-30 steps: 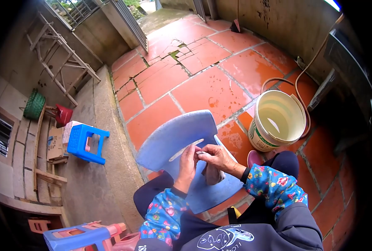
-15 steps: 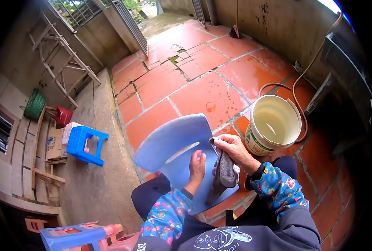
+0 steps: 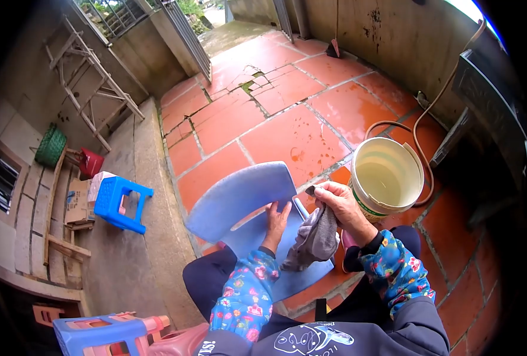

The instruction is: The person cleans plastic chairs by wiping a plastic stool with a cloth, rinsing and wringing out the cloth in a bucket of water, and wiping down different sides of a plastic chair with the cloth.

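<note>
A blue plastic chair [image 3: 239,196] stands between my knees, with a long slot in its backrest. My left hand [image 3: 276,224] rests against the chair near the slot, its fingers apart and holding nothing. My right hand [image 3: 343,207] is closed on a grey cloth [image 3: 315,237], pinched at its top, so that the cloth hangs over the chair's right side. A dark corner of the cloth sticks out past the fingertips. Just right of my right hand is a white bucket [image 3: 414,178] with water in it.
A brown hose [image 3: 424,160] curves behind the bucket. A blue stool [image 3: 110,204] is at the left, and stacked stools [image 3: 97,333] are at the lower left. A wooden ladder [image 3: 91,71] leans by the wall. Wet red tiles [image 3: 275,133] lie ahead.
My left hand has left my right hand and now touches the chair. My right hand has moved right and lifted the grey cloth, which hangs more spread out.
</note>
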A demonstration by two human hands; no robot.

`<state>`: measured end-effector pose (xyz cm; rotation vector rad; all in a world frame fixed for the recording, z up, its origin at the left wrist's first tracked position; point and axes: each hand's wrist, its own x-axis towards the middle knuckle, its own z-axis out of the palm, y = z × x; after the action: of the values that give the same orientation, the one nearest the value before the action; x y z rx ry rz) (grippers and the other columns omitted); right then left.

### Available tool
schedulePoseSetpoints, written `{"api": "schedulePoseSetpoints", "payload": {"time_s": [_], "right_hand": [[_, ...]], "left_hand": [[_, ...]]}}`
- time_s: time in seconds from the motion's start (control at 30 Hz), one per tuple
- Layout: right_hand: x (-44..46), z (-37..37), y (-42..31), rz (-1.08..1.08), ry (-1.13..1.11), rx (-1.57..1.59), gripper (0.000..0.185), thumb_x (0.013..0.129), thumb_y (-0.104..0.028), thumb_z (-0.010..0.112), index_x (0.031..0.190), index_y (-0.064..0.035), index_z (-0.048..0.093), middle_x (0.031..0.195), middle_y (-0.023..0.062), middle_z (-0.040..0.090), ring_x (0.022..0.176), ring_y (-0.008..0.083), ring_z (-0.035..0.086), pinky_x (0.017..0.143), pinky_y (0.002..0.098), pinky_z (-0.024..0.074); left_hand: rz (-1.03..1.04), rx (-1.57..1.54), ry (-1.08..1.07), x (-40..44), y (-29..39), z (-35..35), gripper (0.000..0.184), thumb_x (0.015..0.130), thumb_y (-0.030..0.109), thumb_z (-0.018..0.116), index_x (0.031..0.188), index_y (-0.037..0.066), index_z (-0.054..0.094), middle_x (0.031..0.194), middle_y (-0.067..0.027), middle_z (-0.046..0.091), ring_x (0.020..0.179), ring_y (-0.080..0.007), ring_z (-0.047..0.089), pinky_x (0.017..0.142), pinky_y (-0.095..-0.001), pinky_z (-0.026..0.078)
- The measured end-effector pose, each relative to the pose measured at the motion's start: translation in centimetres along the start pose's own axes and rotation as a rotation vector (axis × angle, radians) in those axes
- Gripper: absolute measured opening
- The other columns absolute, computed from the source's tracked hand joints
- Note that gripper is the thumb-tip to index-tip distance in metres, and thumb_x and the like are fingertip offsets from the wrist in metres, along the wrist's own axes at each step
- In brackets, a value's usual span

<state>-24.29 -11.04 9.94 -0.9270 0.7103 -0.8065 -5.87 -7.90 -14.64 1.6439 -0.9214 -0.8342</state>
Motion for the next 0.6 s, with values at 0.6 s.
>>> {"api": "schedulePoseSetpoints", "payload": {"time_s": [0.6], "right_hand": [[-0.6,-0.8,-3.6,-0.087,-0.023,-0.093,0.019,0.096,-0.021,0.061,0.095,-0.0024,0.065,0.072,-0.0019,0.057,0.061,0.0039,0.052,0.054,0.0180,0.0416]], "left_hand": [[0.209,-0.212,0.011,-3.9,9.5,-3.8,0.037,0.085,0.030,0.076,0.104,0.000,0.068,0.103,-0.0066,0.057,0.081,-0.0153,0.056,0.073,-0.0287,0.048]]}}
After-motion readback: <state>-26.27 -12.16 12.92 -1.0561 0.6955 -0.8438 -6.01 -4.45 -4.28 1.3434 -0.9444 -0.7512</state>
